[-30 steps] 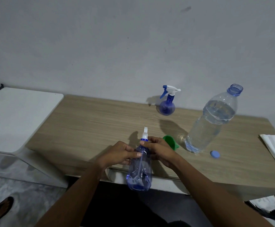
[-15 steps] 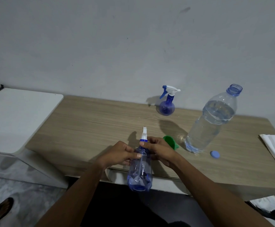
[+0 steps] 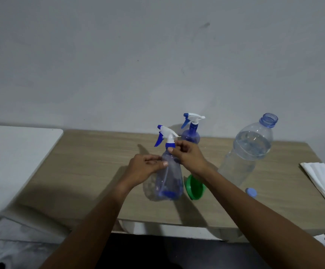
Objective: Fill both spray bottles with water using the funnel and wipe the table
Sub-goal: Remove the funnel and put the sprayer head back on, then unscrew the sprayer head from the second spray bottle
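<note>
Fingers (image 3: 174, 147) of the right hand (image 3: 190, 157) pinch the blue collar under the trigger head of the near spray bottle (image 3: 169, 181), while the left hand (image 3: 145, 167) curls loosely around its shoulder, thumb on the clear plastic. The bottle stands upright on the wooden table (image 3: 92, 171), green funnel (image 3: 194, 188) just beside it. Second spray bottle (image 3: 191, 131) stands behind by the wall; open water bottle (image 3: 249, 152), its blue cap (image 3: 251, 192) and folded paper towel (image 3: 324, 181) sit to the right.
</note>
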